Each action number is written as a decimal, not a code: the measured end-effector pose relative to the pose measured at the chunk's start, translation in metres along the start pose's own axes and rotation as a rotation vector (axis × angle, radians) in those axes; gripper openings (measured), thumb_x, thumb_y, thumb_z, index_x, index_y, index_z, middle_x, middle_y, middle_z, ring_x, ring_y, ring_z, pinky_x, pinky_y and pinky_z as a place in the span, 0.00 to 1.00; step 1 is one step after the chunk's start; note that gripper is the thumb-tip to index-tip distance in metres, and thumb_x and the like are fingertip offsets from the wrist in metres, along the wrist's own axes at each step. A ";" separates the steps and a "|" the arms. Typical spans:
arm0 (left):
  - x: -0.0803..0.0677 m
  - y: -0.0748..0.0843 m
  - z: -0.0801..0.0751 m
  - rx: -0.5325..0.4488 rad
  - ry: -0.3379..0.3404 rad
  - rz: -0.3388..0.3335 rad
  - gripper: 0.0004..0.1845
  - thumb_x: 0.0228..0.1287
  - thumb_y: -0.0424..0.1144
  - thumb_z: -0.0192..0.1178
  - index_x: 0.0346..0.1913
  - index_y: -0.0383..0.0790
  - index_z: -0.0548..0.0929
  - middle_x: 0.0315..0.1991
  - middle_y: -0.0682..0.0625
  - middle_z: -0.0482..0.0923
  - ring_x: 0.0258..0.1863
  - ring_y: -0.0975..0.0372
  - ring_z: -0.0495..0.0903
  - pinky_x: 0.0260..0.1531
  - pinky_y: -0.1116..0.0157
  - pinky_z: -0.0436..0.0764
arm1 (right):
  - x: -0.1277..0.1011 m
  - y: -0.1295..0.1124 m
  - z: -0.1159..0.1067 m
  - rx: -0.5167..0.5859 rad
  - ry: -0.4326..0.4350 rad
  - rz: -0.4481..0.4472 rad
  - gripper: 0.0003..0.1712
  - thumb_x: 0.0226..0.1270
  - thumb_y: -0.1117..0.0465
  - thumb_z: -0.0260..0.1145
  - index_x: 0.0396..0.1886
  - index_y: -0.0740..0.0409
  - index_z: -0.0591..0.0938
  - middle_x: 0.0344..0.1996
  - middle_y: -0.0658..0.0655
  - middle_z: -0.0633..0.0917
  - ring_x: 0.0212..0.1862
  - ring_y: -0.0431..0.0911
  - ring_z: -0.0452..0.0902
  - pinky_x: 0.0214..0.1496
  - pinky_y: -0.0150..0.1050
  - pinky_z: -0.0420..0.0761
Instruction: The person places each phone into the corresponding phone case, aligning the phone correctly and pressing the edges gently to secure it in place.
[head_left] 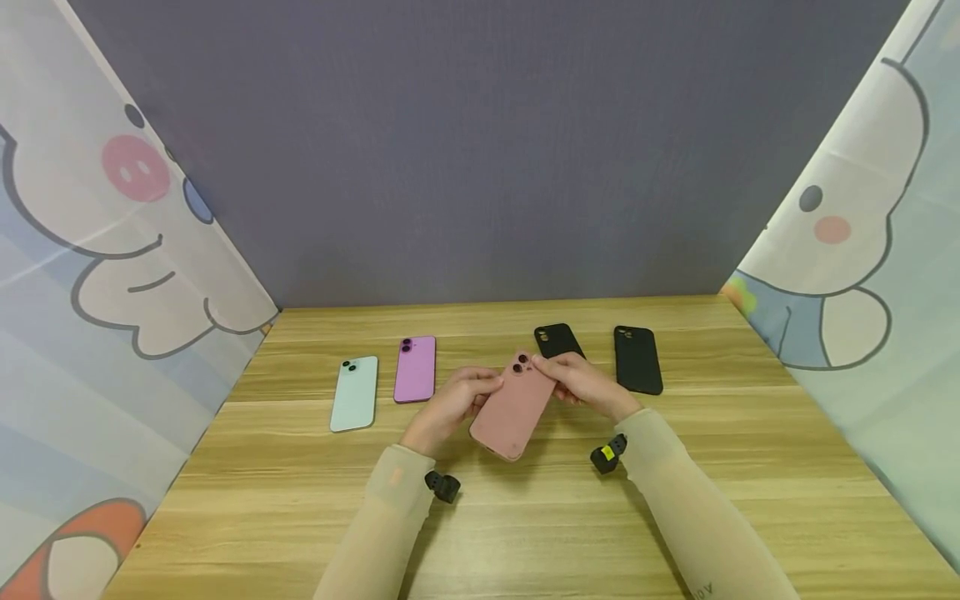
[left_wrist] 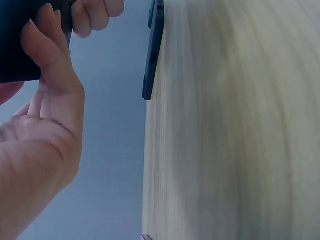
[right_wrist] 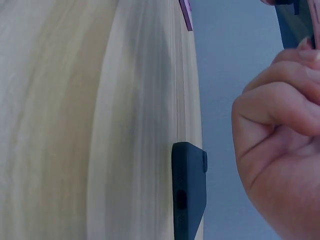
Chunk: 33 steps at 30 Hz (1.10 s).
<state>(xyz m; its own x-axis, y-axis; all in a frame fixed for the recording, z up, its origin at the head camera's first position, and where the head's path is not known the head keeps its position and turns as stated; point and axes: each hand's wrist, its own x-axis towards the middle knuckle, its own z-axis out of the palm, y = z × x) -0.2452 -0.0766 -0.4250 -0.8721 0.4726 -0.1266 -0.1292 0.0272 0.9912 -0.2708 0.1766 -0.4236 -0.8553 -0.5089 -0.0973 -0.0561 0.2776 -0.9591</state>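
Note:
A pink phone (head_left: 513, 412) is tilted above the table, its back with two camera lenses facing up in the head view. The left hand (head_left: 453, 404) grips its left edge, thumb on the back. At the upper right corner, beside the lenses, the right hand (head_left: 588, 383) pinches it between thumb and fingers. From the left wrist, the dark front of the phone (left_wrist: 12, 45) shows, with left fingers touching it. The right wrist view has the right hand (right_wrist: 282, 120) with curled fingers and only a sliver of the phone.
A pale mint phone (head_left: 355, 394) and a purple phone (head_left: 415, 371) lie to the left on the wooden table (head_left: 517, 533). Two black cased items lie to the right: one black case (head_left: 557, 337) partly behind the right hand, another black case (head_left: 637, 362) farther right. A grey panel (head_left: 487, 150) stands behind.

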 end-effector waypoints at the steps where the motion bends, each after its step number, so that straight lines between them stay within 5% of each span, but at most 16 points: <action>1: -0.001 0.000 0.000 0.002 0.002 -0.003 0.14 0.76 0.39 0.56 0.51 0.29 0.82 0.33 0.51 0.82 0.29 0.63 0.80 0.33 0.66 0.80 | 0.000 0.000 0.000 0.000 -0.005 -0.002 0.27 0.82 0.44 0.52 0.29 0.57 0.82 0.14 0.50 0.68 0.15 0.41 0.59 0.19 0.36 0.60; 10: 0.000 -0.001 -0.002 -0.027 -0.006 0.010 0.16 0.77 0.40 0.56 0.50 0.29 0.83 0.28 0.52 0.80 0.23 0.65 0.72 0.26 0.69 0.73 | 0.000 0.002 0.004 0.041 0.046 -0.018 0.29 0.82 0.43 0.51 0.30 0.58 0.82 0.12 0.48 0.63 0.13 0.41 0.52 0.20 0.37 0.59; 15: 0.001 -0.002 -0.004 -0.050 0.008 0.008 0.18 0.77 0.43 0.56 0.54 0.30 0.84 0.30 0.51 0.83 0.25 0.64 0.78 0.28 0.67 0.78 | -0.001 -0.001 0.007 0.086 0.112 -0.009 0.29 0.81 0.41 0.51 0.31 0.57 0.82 0.12 0.48 0.62 0.13 0.42 0.51 0.20 0.37 0.58; 22: 0.001 -0.001 -0.006 -0.054 0.096 0.019 0.15 0.76 0.43 0.57 0.46 0.33 0.86 0.34 0.49 0.83 0.31 0.60 0.80 0.33 0.64 0.80 | -0.003 -0.006 0.013 0.136 0.191 -0.021 0.30 0.81 0.40 0.52 0.29 0.58 0.81 0.10 0.47 0.60 0.11 0.41 0.50 0.18 0.36 0.57; 33: -0.001 -0.001 -0.012 -0.113 0.126 0.021 0.19 0.78 0.42 0.54 0.55 0.28 0.82 0.36 0.50 0.83 0.33 0.62 0.82 0.37 0.66 0.81 | -0.003 -0.007 0.017 0.208 0.265 0.007 0.29 0.80 0.38 0.51 0.30 0.57 0.79 0.10 0.45 0.61 0.13 0.41 0.51 0.20 0.36 0.55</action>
<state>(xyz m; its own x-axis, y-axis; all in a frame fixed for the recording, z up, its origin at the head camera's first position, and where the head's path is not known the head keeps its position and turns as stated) -0.2499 -0.0874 -0.4259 -0.9267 0.3571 -0.1166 -0.1564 -0.0844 0.9841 -0.2591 0.1623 -0.4210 -0.9610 -0.2705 -0.0578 0.0333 0.0942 -0.9950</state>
